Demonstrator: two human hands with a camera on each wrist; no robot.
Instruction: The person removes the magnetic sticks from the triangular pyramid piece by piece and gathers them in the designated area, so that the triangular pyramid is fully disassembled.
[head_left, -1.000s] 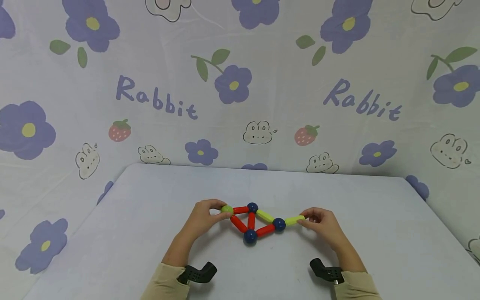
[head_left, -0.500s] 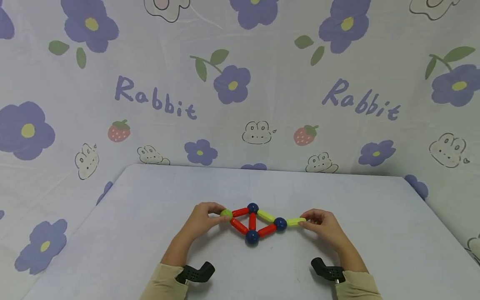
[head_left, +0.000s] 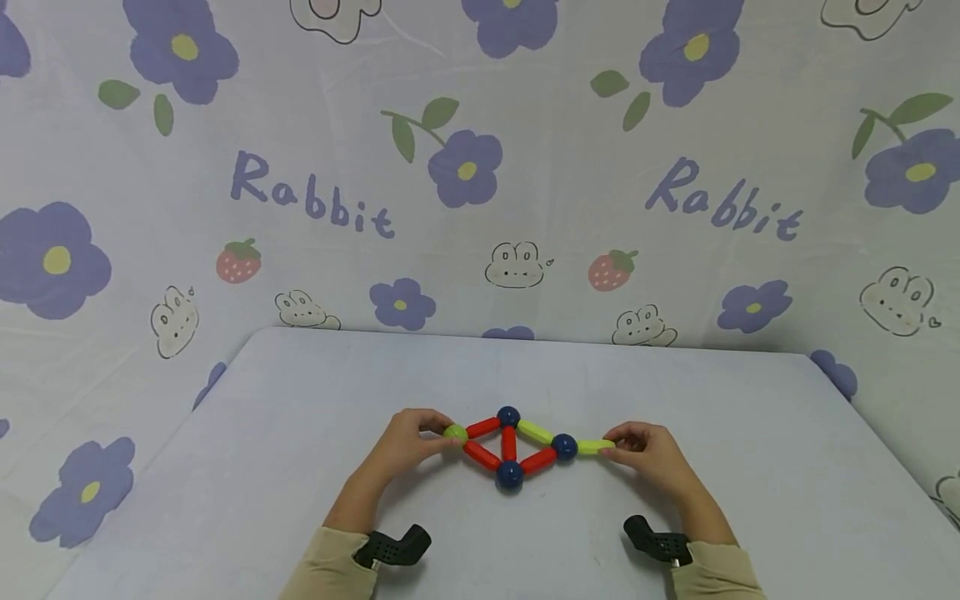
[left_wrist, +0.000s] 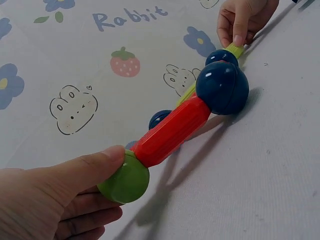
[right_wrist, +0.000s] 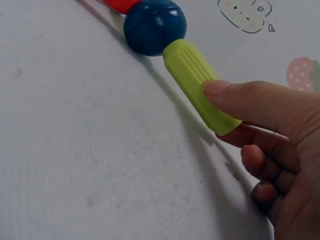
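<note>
Construction (head_left: 509, 444) of glossy blue and green balls (left_wrist: 222, 87) and ribbed red and yellow-green rods (left_wrist: 172, 131) extends over the table (head_left: 495, 550), its long axis left to right. Fingers of the left hand (head_left: 411, 437) pinch the green ball (left_wrist: 127, 180); those of the right hand (head_left: 651, 448) grip the yellow-green end rod (right_wrist: 192, 82).

The head view looks forward and down at the flat white table (head_left: 525, 550) from farthest back. Close up, the left wrist view looks past the bare left hand (left_wrist: 50, 200) at eight o'clock; the right one looks down past the bare right hand (right_wrist: 300, 152) at four o'clock, and both see the ridged yellow-green plastic stick (right_wrist: 190, 75).
</note>
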